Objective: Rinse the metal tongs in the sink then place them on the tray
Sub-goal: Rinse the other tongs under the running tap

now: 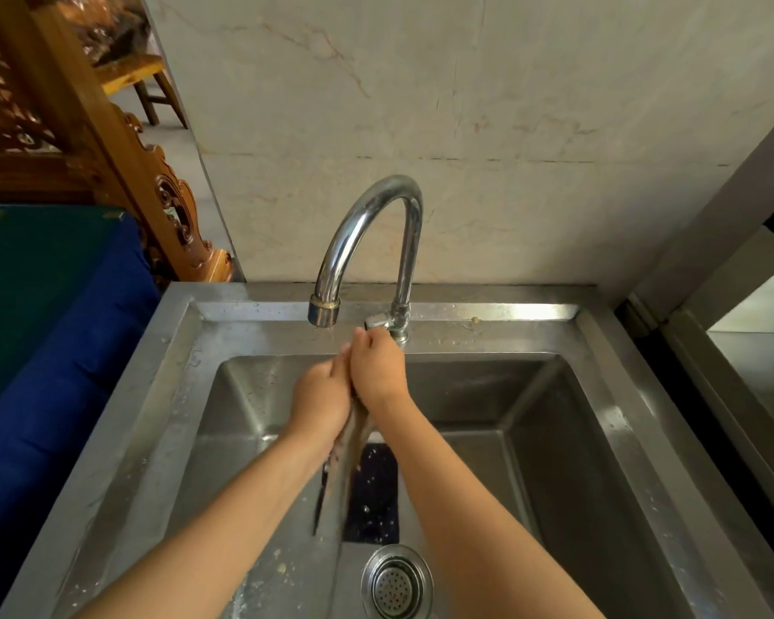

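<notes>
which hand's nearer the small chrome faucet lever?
Right. The right hand sits just below the small chrome faucet lever, fingers nearly at it; the left hand is lower and further left, gripping the metal tongs.

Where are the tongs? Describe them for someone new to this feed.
Start at the steel sink, below the curved faucet. The left hand and right hand clasp the metal tongs there. They alone are long and narrow, hanging beside the dark rectangular patch.

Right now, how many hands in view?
2: left hand over the sink, gripping the tongs; right hand against it, up by the tap base. Its grip is hidden.
</notes>
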